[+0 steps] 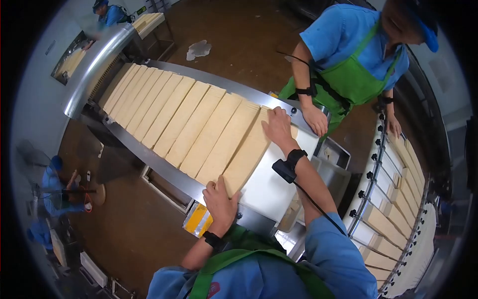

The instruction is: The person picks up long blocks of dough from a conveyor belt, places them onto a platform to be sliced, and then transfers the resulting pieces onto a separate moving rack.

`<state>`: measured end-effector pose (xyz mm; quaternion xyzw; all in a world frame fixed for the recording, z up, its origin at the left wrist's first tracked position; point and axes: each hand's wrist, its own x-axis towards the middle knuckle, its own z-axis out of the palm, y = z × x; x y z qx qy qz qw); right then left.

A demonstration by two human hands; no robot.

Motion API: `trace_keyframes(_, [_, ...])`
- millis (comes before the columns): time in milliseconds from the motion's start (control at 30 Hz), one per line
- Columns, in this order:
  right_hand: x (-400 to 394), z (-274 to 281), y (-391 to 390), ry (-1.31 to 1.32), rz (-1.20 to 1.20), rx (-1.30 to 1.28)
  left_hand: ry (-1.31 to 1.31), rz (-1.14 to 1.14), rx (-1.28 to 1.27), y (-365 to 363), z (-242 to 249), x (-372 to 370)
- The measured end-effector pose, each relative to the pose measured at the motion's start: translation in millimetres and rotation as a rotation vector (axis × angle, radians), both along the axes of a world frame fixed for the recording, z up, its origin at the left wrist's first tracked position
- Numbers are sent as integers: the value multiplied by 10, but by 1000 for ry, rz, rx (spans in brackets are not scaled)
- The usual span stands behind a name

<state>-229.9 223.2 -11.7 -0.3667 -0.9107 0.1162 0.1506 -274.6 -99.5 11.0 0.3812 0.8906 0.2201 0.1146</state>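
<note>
Long pale-yellow slabs [186,124], some with layered ends, lie side by side across a conveyor with a white belt [266,182]. My left hand [220,203] has its fingers and thumb around the near end of the last pale slab [247,155]. At that slab's far end, my right hand [279,125] presses down with bent fingers, gripping its edge. The slab lies flat on the belt between my two hands. My palms hide parts of both its ends.
A co-worker in a green apron [356,79] stands across the belt, one hand [315,119] on its metal edge. To the right, a second conveyor [393,214] with rods and black knobs carries more slabs. A curved metal cover [99,67] spans the far end. Other people work at left.
</note>
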Motion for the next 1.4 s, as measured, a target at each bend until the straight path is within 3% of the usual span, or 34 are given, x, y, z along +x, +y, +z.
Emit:
trace_keyframes(100, [-83,-24,35,-152,-91,9,-187,22,74,-14,-22,9])
trace_keyframes(300, [-147,2,-3,-258,-198,33,-230,24,78,73,-44,64])
trace_keyframes(400, [37,-63,35,-214,-125,70,-150,23,76,102,-97,132])
trace_keyframes(467, [349,-190,101,-100,-136,-108,-151,-3,71,144,-109,179])
trace_keyframes(633, [1202,-60,-19,-52,-299,-54,-175,-161,53,291,-92,220])
trace_keyframes(733, [1554,-21,-111,-29,-392,-35,-59,-280,39,388,-96,219])
trace_keyframes(800, [1557,-53,-168,3,-391,23,-193,-237,-60,457,-52,175])
trace_keyframes(867, [1621,-374,-127,136,-374,168,-126,-225,-124,486,-207,237])
trace_keyframes(933, [1670,-220,-244,161,-464,-125,-127,-208,-74,571,-291,300])
trace_keyframes(1000, [2122,-160,-310,162,-581,-208,-44,-303,-33,732,-314,532])
trace_keyframes(1067, [2048,-43,-670,214,-640,-34,-50,-257,-56,629,-138,531])
trace_keyframes(1200, [2938,463,-1143,354,-888,102,-97,-422,85,796,67,1113])
trace_keyframes(1267, [3542,620,-1365,432,-1031,196,-105,-583,332,948,125,1513])
trace_keyframes(1400, [4702,862,-1776,461,-1291,458,-68,-872,342,1217,563,2441])
